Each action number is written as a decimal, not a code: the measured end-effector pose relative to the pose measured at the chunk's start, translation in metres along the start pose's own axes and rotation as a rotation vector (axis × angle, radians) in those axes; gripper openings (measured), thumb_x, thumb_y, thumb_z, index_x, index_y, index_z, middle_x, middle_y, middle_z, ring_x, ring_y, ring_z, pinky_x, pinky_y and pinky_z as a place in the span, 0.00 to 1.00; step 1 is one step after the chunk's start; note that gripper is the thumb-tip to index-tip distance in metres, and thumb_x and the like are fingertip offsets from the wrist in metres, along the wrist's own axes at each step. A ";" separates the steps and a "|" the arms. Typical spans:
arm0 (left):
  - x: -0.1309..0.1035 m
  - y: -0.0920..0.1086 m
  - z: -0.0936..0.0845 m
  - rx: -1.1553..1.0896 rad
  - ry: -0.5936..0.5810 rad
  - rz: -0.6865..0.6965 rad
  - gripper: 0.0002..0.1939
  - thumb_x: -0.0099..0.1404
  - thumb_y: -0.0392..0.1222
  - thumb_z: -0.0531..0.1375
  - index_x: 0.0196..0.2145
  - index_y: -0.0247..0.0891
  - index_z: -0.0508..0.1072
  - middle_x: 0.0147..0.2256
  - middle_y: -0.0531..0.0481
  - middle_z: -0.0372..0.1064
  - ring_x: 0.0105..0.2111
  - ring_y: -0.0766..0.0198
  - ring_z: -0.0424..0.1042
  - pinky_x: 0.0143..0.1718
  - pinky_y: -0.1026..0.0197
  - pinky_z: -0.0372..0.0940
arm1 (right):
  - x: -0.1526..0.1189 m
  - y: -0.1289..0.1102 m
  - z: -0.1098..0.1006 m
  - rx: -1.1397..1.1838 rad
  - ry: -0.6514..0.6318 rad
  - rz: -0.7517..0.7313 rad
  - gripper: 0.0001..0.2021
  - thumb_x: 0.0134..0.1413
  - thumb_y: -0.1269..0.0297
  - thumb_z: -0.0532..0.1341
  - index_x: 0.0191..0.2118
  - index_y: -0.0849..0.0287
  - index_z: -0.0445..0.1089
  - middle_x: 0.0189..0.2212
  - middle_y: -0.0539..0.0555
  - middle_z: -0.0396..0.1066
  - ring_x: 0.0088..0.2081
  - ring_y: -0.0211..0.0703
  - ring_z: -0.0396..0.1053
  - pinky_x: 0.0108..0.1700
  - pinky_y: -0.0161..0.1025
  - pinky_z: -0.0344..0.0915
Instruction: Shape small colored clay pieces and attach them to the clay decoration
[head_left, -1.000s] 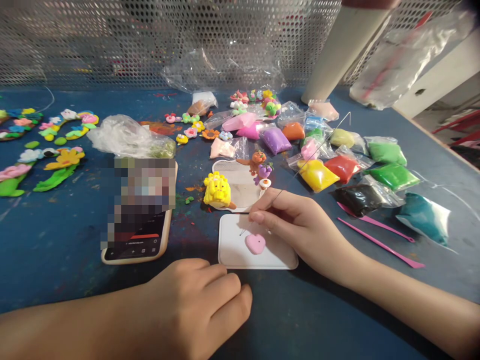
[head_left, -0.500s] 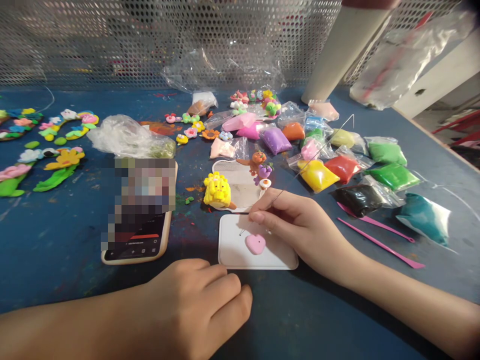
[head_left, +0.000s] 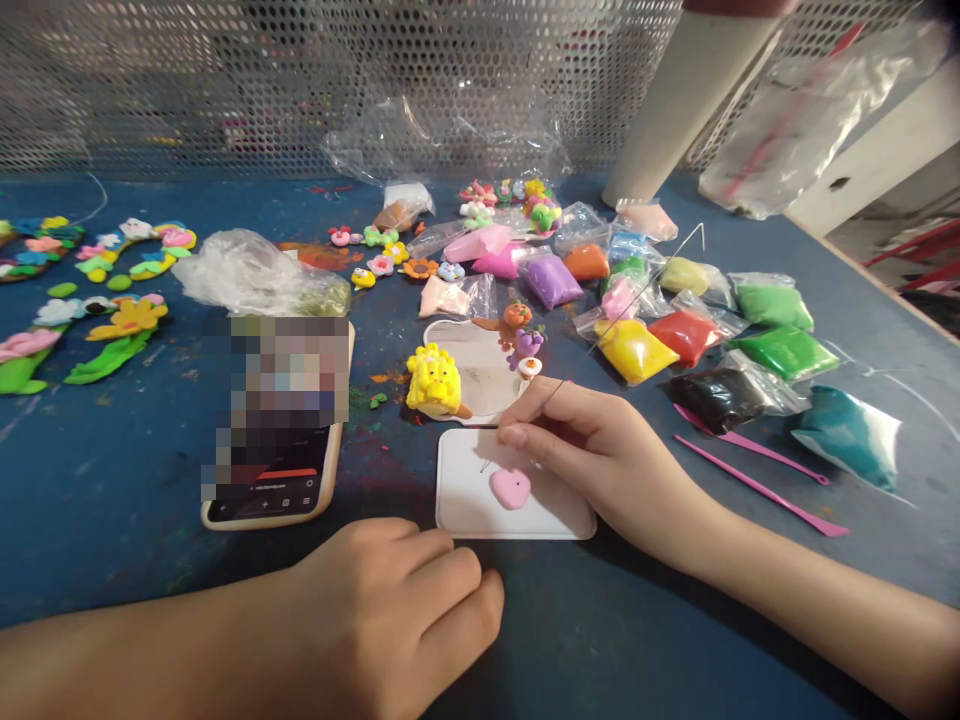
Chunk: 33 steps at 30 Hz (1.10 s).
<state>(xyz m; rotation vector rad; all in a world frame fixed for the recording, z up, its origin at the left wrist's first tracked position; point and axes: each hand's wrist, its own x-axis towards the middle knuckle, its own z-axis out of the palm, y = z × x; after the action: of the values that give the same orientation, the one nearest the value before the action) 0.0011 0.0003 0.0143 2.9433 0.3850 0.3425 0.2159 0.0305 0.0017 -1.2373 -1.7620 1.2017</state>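
I have the right hand (head_left: 592,440) closed in a pinch, thumb against forefinger, on a thin metal wire (head_left: 637,295). The wire slants up beyond the hand to a bent end, crossing in front of the bagged clay. Below the fingertips, the pink clay heart (head_left: 511,489), marked with one dark dot, lies on a white board (head_left: 465,510) between the two hands.

The left hand (head_left: 405,610) rests palm down, fingers loosely curled, by the board's near-left corner. Its palm and fingertips are hidden from me, so I cannot tell whether they enclose anything or how tightly they close.

The wire's lower tip is too fine for me to tell whether it touches the board. The right hand's other fingers are mostly hidden behind the thumb and palm, and both forearms are cut off by the frame.

Beyond the board sits a yellow clay figure (head_left: 433,382); a phone (head_left: 328,480), its screen partly pixelated, lies ahead of the left hand. Two pink modelling tools (head_left: 761,485) lie right of the right hand.
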 end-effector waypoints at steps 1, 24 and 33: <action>0.000 0.000 -0.001 -0.001 -0.003 0.002 0.15 0.66 0.27 0.48 0.41 0.32 0.73 0.30 0.51 0.74 0.28 0.63 0.74 0.30 0.61 0.71 | 0.000 0.000 0.000 0.004 -0.001 0.000 0.07 0.59 0.65 0.59 0.29 0.59 0.69 0.28 0.49 0.70 0.30 0.36 0.66 0.33 0.32 0.62; 0.001 -0.002 0.005 0.033 -0.017 0.020 0.10 0.64 0.30 0.54 0.41 0.33 0.72 0.30 0.52 0.74 0.28 0.63 0.74 0.29 0.61 0.70 | 0.000 0.003 -0.001 0.010 0.015 -0.019 0.07 0.59 0.65 0.59 0.31 0.58 0.70 0.29 0.49 0.71 0.32 0.38 0.68 0.35 0.33 0.63; 0.001 0.000 -0.001 0.025 -0.005 -0.006 0.13 0.65 0.29 0.50 0.41 0.33 0.73 0.29 0.52 0.74 0.28 0.64 0.74 0.30 0.61 0.70 | -0.002 0.003 -0.001 0.053 -0.001 -0.010 0.07 0.60 0.66 0.59 0.30 0.59 0.69 0.29 0.48 0.70 0.32 0.35 0.67 0.35 0.31 0.62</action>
<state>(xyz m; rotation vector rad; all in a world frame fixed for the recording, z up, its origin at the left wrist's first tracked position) 0.0022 0.0006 0.0158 2.9664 0.3999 0.3316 0.2187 0.0296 -0.0008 -1.1965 -1.7240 1.2356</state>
